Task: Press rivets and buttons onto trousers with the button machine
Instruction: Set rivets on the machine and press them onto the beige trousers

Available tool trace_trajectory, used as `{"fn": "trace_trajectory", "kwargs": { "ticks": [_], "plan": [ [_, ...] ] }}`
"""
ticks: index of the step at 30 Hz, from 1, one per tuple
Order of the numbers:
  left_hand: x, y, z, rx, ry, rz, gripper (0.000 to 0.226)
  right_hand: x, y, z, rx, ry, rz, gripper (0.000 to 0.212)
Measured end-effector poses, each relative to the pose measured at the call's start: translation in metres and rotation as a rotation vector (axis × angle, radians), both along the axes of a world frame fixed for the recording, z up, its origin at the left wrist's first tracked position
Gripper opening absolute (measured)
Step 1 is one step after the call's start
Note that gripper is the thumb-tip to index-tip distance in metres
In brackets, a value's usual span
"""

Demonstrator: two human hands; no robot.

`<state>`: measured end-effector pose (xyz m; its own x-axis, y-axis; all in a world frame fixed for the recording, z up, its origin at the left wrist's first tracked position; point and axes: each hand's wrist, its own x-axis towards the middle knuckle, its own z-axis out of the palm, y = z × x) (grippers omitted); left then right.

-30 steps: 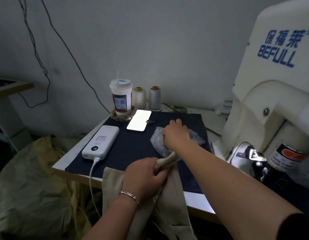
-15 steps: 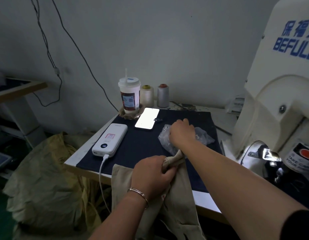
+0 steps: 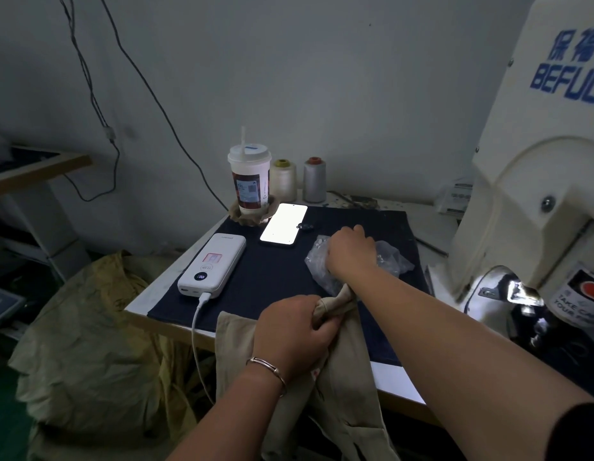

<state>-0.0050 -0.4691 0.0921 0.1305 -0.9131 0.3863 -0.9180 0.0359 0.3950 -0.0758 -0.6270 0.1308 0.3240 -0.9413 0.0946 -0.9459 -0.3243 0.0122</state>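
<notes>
The cream button machine (image 3: 528, 181) stands at the right end of the worktop (image 3: 139, 302). Left of the machine, beige trousers (image 3: 342, 377) hang over the worktop's near edge, a bunched fold gripped in the left hand (image 3: 295, 331). Beyond that, still left of the machine, the right hand (image 3: 350, 252) reaches into a clear plastic bag (image 3: 388, 257); its fingers are hidden, so its grip cannot be told.
</notes>
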Motion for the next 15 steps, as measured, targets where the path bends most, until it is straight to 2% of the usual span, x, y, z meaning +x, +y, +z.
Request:
{"fn": "trace_trajectory", "kwargs": {
  "ticks": [3, 8, 15],
  "plan": [
    [-0.0005, 0.0009, 0.0006, 0.008, -0.009, 0.007, 0.055, -0.0002, 0.0008, 0.0001, 0.008, -0.004, -0.001, 0.042],
    [0.0002, -0.0001, -0.0006, 0.009, -0.007, 0.007, 0.045, -0.0004, 0.0011, -0.0012, 0.017, -0.025, -0.015, 0.044],
    [0.0002, 0.0002, -0.0001, 0.008, -0.015, 0.011, 0.052, -0.0004, 0.0025, 0.0002, 0.034, -0.028, -0.014, 0.047]
  ]
}}
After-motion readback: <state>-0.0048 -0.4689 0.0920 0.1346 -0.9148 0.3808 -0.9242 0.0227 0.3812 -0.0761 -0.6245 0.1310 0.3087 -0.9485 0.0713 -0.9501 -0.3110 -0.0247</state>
